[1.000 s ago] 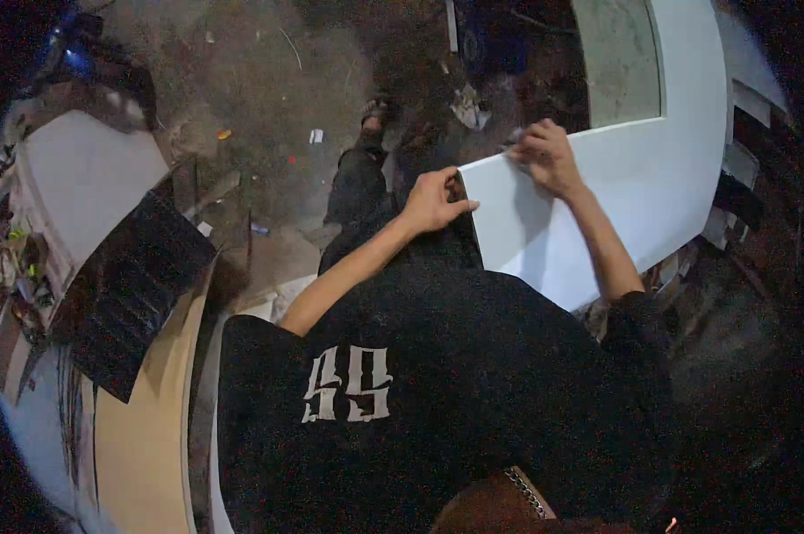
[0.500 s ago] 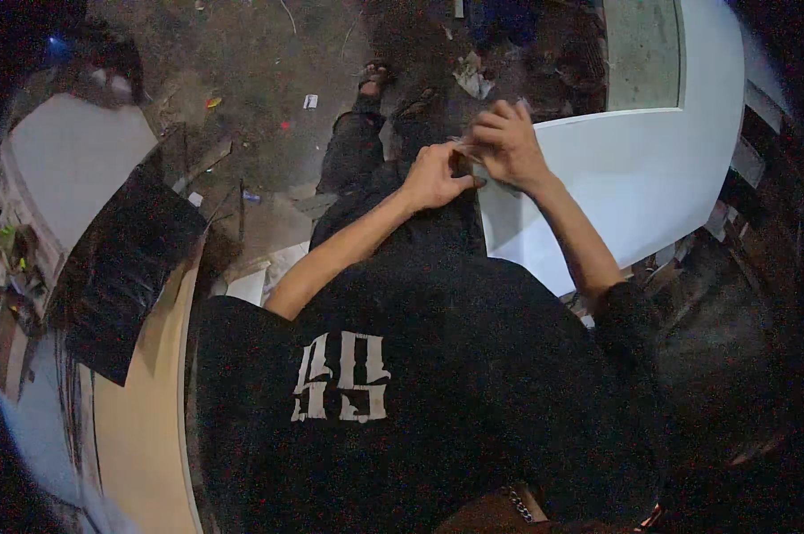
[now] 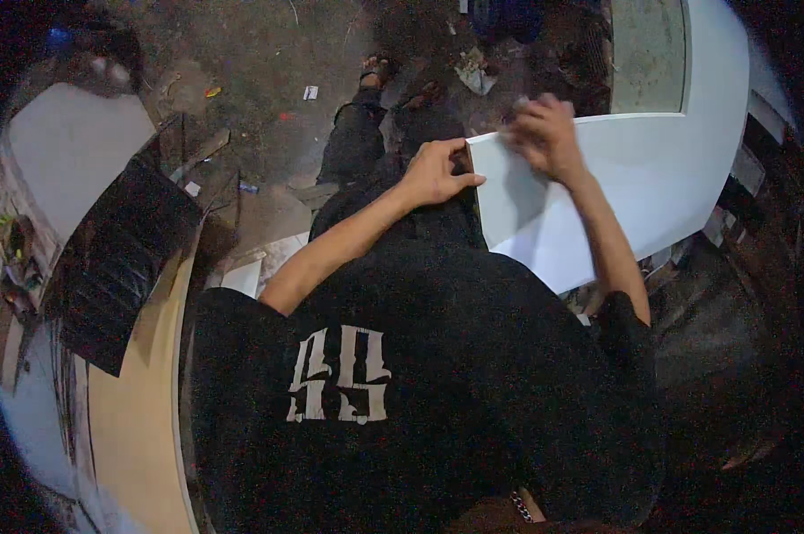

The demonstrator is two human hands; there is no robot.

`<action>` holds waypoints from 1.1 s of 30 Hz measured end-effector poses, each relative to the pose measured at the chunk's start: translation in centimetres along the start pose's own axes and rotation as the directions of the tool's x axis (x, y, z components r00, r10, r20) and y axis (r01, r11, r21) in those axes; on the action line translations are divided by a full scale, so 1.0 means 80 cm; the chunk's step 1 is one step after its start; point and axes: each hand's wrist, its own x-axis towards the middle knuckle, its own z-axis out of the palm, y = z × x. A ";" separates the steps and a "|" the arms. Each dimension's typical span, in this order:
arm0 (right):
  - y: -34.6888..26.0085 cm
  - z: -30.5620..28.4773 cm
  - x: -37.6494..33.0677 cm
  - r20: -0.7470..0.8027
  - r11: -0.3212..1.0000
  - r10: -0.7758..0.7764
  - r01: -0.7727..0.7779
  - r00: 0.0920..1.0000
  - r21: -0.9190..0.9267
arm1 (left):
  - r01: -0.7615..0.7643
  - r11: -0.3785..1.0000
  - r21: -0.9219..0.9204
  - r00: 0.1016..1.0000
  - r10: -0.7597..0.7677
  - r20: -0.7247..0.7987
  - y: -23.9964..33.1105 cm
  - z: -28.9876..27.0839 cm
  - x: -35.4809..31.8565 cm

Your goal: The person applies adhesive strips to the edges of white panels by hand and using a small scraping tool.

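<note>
At white panel [image 3: 651, 169] corner, left fingers [image 3: 444, 148] pinching edge, right fingers [image 3: 546, 114] curled above, hold unclear.

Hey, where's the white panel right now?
In the head view, the white panel is right of centre, its left end touching the left hand and its upper edge near the right hand.

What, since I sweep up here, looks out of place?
Scattered on the floor lie a crumpled pale scrap beyond the white panel's corner, a small white piece and an orange bit farther left; strewn about, they look dropped rather than placed.
</note>
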 end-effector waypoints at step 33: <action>-0.073 -0.047 -0.041 -0.240 0.765 0.507 -0.305 0.828 0.567 | 0.051 0.999 -0.019 0.996 -0.050 0.071 0.013 -0.007 -0.005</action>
